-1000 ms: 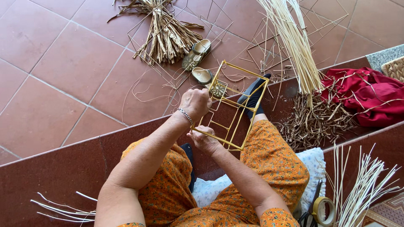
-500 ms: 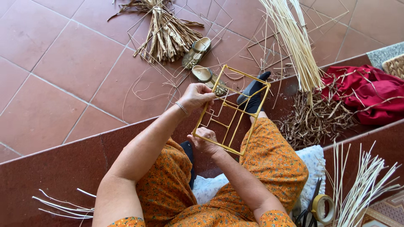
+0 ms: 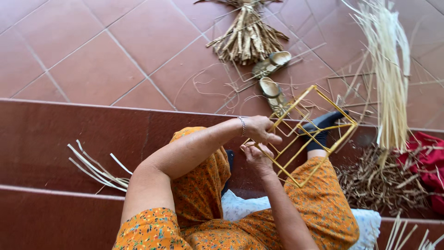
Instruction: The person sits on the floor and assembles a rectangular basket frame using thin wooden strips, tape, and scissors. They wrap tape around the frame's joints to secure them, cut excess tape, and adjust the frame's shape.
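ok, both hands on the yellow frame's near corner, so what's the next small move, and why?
Probably a small regrip: steady the yellow wire frame with the left hand so the right hand can work that corner. The frame sits tilted over the knee, its far end unsupported above the sandals, and both hands crowd one corner. Whether a strand is already in the fingers is too small to tell.

The floor (image 3: pixel 92 55) is made of large reddish-brown tiles with pale joints. In front of it there are dark red steps (image 3: pixel 55 139). On the tiles lies a bundle of dry straw (image 3: pixel 247 37), and just beside it a pair of sandals (image 3: pixel 270 76). Thin loose fibres (image 3: pixel 208 88) curl near the sandals. On the upper step lie some pale flat strips (image 3: pixel 95 169), and to the right a heap of brown dry scraps (image 3: pixel 384 180), next to a red cloth (image 3: pixel 428 162).
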